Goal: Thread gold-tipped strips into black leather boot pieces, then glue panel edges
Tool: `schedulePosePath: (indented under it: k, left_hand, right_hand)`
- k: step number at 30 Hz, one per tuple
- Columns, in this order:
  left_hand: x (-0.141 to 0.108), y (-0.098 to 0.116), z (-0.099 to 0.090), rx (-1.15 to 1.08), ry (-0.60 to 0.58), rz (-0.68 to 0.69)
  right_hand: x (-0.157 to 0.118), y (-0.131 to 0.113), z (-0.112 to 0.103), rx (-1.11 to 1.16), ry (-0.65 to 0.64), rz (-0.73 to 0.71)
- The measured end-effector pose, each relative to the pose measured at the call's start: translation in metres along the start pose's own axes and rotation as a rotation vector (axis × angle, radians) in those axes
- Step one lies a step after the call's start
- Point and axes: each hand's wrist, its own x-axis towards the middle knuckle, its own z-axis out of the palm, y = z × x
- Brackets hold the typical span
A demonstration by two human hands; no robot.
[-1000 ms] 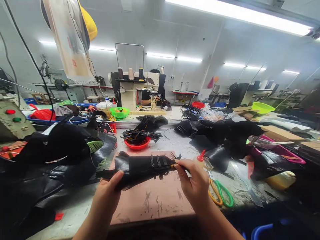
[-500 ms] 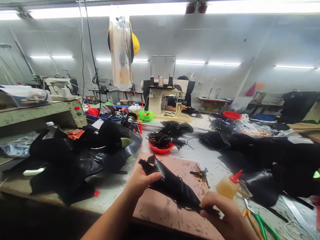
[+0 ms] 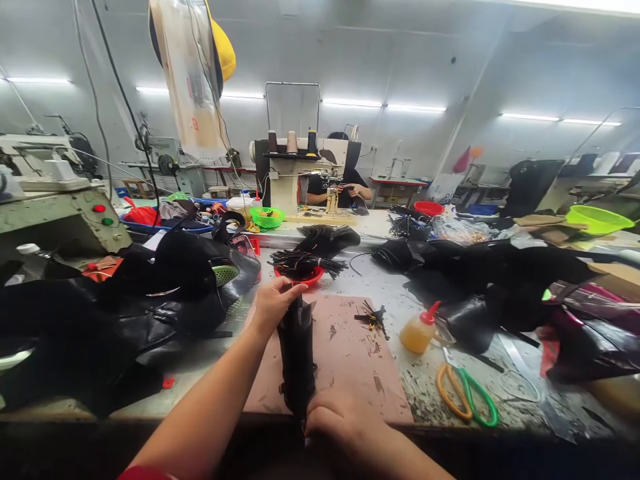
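Note:
A rolled piece of black leather (image 3: 297,357) stands lengthwise in front of me, over the pinkish cutting board (image 3: 350,373). My left hand (image 3: 274,303) pinches its far end between thumb and fingers. My right hand (image 3: 340,417) is closed on its near end at the table's front edge; the fingertips are partly hidden. Right of the roll, a small bunch of black strips (image 3: 373,319) lies on the board. Just beyond my left hand, a red bowl (image 3: 313,279) holds a bundle of thin black strips (image 3: 305,263).
To the right are a glue bottle (image 3: 419,330) with a red cap and scissors (image 3: 465,393) with orange and green handles. Black leather pieces are heaped at left (image 3: 125,320) and right (image 3: 480,287). A co-worker (image 3: 350,190) sits behind the sewing machine (image 3: 285,180).
The black leather roll has swung from slanting rightward to pointing straight away from me. My right hand has moved left and nearer. The view has turned right.

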Motion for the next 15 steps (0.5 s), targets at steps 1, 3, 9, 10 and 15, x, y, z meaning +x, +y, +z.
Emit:
schedulePosePath:
  k: [1,3,9,10,15]
  left_hand:
    - [-0.001,-0.001,-0.001,0.003,0.012,0.006]
    - [-0.004,-0.003,-0.005,0.004,0.013,0.016]
    - [-0.020,-0.015,-0.016,-0.026,0.039,0.056]
    - [-0.024,-0.017,-0.016,-0.028,0.048,0.058]
    - [-0.042,-0.021,-0.010,-0.133,0.093,0.051]
  right_hand:
    - [0.001,0.000,0.001,-0.009,0.002,-0.003]
    - [0.003,0.000,0.000,0.001,0.008,0.008]
    - [0.006,-0.002,0.003,0.001,0.016,0.003]
    - [0.006,-0.002,0.003,-0.016,0.004,0.000]
    - [0.008,-0.002,0.002,-0.037,-0.022,-0.047]
